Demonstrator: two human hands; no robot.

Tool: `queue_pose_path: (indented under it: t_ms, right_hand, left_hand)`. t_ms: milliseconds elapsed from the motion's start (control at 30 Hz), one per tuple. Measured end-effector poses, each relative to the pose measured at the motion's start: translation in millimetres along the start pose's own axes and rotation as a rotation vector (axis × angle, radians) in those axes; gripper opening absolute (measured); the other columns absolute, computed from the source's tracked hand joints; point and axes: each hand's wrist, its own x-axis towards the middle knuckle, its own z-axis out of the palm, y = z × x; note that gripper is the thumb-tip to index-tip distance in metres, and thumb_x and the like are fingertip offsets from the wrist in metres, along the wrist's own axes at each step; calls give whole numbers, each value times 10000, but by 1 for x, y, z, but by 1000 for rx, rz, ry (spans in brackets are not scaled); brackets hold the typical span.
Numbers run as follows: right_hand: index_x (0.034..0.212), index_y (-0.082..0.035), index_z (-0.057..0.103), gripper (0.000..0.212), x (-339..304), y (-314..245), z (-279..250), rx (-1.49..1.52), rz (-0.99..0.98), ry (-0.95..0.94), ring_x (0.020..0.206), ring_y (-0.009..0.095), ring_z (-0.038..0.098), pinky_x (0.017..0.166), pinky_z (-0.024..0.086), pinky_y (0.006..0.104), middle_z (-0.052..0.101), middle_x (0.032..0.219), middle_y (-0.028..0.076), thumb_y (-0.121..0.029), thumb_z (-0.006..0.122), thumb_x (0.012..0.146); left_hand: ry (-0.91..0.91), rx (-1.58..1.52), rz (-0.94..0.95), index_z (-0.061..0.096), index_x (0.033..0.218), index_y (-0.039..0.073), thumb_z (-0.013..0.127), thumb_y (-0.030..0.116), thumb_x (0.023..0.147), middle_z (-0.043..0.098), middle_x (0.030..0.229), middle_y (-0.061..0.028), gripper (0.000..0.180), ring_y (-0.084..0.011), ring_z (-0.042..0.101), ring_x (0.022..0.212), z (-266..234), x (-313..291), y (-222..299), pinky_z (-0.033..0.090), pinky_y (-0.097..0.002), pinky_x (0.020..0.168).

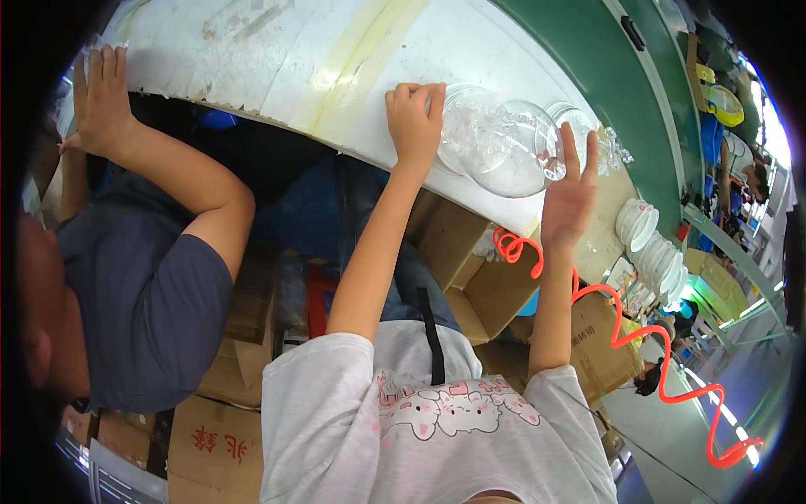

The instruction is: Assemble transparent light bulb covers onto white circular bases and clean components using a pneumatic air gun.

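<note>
On the white worktop [294, 76], clear round plastic discs [474, 160] lie overlapping, with a larger clear round piece [516, 181] over them. My left hand [415, 124] is closed at the left rim of the discs, its fingers curled and seeming to pinch that edge. My right hand [569, 202] is raised at the right side with two fingers stretched apart. Beside those fingers sits a small clear ball-shaped knob [554, 169]. More clear discs [567, 113] and a cluster of clear knobbed pieces [617, 151] lie beyond the right hand.
Stacks of white round parts [659, 260] stand to the right. A coiled red hose [625, 336] runs past my right forearm. Open cardboard boxes [487, 298] are below the worktop edge. A co-worker in a dark shirt [159, 286] leans in at left. A green surface [638, 101] lies behind.
</note>
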Motion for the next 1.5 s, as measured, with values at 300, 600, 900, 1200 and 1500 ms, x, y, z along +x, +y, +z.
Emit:
queue_pose_path:
  t_ms: [300, 600, 900, 1200, 1500]
  right_hand:
    - [1164, -3, 459, 324, 50, 108, -43, -395, -84, -201, 1007, 168, 535, 842, 437, 252, 548, 1124, 102, -186, 384, 907]
    - [1153, -40, 543, 360, 55, 91, -29, -833, -261, -273, 1094, 276, 485, 924, 384, 358, 514, 1187, 122, -61, 476, 800]
    - [1033, -79, 603, 287, 50, 104, -28, -792, -299, -113, 905, 246, 533, 770, 444, 306, 575, 979, 79, -90, 506, 763]
    - [1058, -64, 555, 281, -23, 99, 11, -829, 121, 99, 863, 278, 565, 696, 458, 354, 544, 968, 129, -143, 555, 789]
    - [1026, -60, 627, 240, 65, 85, 0, -375, 237, -142, 872, 132, 545, 734, 448, 250, 566, 968, 58, -228, 565, 867]
  left_hand:
    - [-36, 136, 135, 661, 771, 96, 607, 237, 812, 540, 778, -43, 156, -223, 487, 755, -3, 3, -6, 426, -333, 635]
    - [-8, 170, 156, 654, 787, 103, 625, 197, 795, 529, 781, -35, 99, -222, 483, 751, 0, 2, -7, 419, -331, 641]
    - [-50, 170, 196, 654, 767, 100, 644, 193, 777, 542, 746, -23, 95, -208, 508, 728, -4, 10, 0, 422, -325, 592]
    - [-52, -173, -129, 640, 888, 33, 537, 193, 877, 618, 819, -67, 190, -188, 583, 710, -31, 40, -16, 450, -285, 639]
    - [47, -544, -248, 477, 1210, -52, 177, 362, 967, 453, 1289, -158, 566, -301, 317, 1275, -21, -49, 15, 250, -403, 1047]
